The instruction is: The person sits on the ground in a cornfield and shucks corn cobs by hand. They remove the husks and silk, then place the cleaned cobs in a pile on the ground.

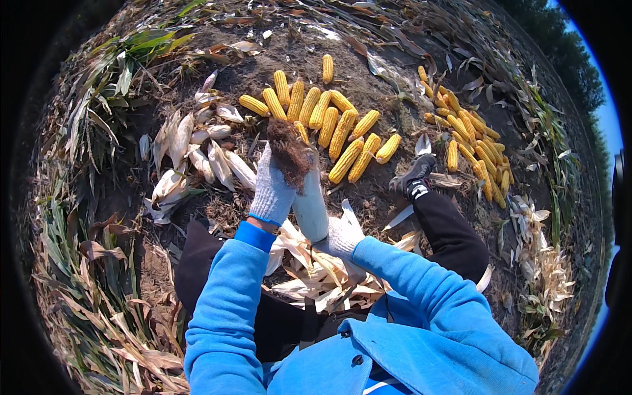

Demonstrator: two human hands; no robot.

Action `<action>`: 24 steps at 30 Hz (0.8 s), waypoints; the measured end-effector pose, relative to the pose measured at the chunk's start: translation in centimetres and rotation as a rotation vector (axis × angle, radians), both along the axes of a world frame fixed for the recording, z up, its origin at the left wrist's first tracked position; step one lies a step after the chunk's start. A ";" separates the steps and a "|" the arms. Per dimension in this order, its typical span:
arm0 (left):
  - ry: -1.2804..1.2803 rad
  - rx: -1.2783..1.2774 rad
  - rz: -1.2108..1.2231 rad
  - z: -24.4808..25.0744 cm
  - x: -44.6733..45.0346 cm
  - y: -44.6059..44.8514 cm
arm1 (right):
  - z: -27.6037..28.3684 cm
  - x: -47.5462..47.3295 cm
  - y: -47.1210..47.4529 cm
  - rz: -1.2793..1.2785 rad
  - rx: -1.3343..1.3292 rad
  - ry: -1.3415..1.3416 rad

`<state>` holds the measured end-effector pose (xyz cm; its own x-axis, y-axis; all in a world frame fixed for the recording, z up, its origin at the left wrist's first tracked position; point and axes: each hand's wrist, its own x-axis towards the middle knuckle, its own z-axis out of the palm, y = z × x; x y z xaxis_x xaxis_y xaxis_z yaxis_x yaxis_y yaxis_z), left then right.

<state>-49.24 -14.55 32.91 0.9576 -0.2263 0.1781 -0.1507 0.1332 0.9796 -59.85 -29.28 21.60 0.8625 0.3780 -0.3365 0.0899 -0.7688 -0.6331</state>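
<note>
Between my two gloved hands is an ear of corn still in its pale husk [311, 207], tilted with its tip away from me. My left hand [272, 190], in a white knit glove with a blue cuff edge, grips the tip beside the dark brown corn silk [288, 153]. Around the lower end of the ear closes my right hand [340, 237], gloved alike; its fingers are partly hidden. Stripped husks [321, 281] lie in a heap below, between my legs. Just beyond the silk, bare yellow corn cobs [340, 133] rest on the soil.
Several unhusked ears [197, 143] are piled on the left. A larger heap of yellow cobs [474, 138] lies to the right, past my shoe [414, 175]. Dry corn stalks [98, 296] line the left side, and more discarded husks [540, 256] are at the right.
</note>
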 end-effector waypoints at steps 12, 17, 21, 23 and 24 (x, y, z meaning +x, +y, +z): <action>0.142 0.098 -0.026 1.0 0.7 3.2 | 0.2 2.4 -9.5 -0.463 -0.325 -0.048; 0.250 -0.226 0.331 3.6 -0.4 9.0 | -0.8 -0.9 -18.5 -0.528 -0.693 0.239; 0.334 -0.044 0.754 4.9 0.5 12.9 | -4.7 -4.8 -13.7 0.210 -0.721 0.426; 0.174 -0.045 0.801 4.1 -0.5 13.4 | -6.6 -3.9 -9.4 0.410 -0.634 0.511; 0.216 -0.032 0.808 3.8 -0.9 13.8 | -7.5 -3.1 -6.9 0.398 -0.601 0.393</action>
